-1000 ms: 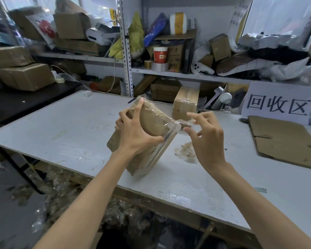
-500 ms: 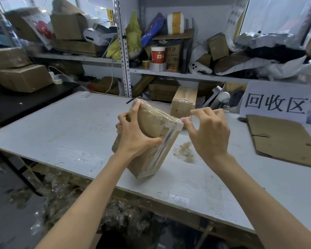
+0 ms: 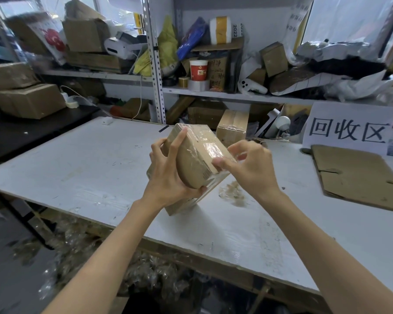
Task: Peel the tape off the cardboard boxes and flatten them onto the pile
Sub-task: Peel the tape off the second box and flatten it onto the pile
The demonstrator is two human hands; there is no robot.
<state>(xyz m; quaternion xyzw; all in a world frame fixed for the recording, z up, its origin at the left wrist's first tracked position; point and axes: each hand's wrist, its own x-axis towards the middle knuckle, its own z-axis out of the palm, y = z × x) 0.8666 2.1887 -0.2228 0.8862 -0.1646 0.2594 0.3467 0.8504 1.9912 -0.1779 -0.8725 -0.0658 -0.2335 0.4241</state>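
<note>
A small taped cardboard box (image 3: pixel 197 159) stands tilted on one corner on the white table (image 3: pixel 82 168). My left hand (image 3: pixel 168 177) grips its left face, fingers over the top edge. My right hand (image 3: pixel 250 168) pinches the clear tape at the box's right edge. A wad of peeled tape (image 3: pixel 232 192) lies on the table just right of the box. A second taped box (image 3: pixel 233 126) stands behind it. Flattened cardboard (image 3: pixel 354 175) lies on the right of the table.
A white sign with black characters (image 3: pixel 347 130) leans behind the flat cardboard. Cluttered shelves (image 3: pixel 213 91) with boxes, tape rolls and a red cup line the back. More boxes (image 3: pixel 27 100) sit on a dark table at left. Crumpled tape fills the floor below the table's front edge.
The box has been turned and raised slightly in my left hand. My right hand has moved from beside the box onto its right edge, pinching the tape there.
</note>
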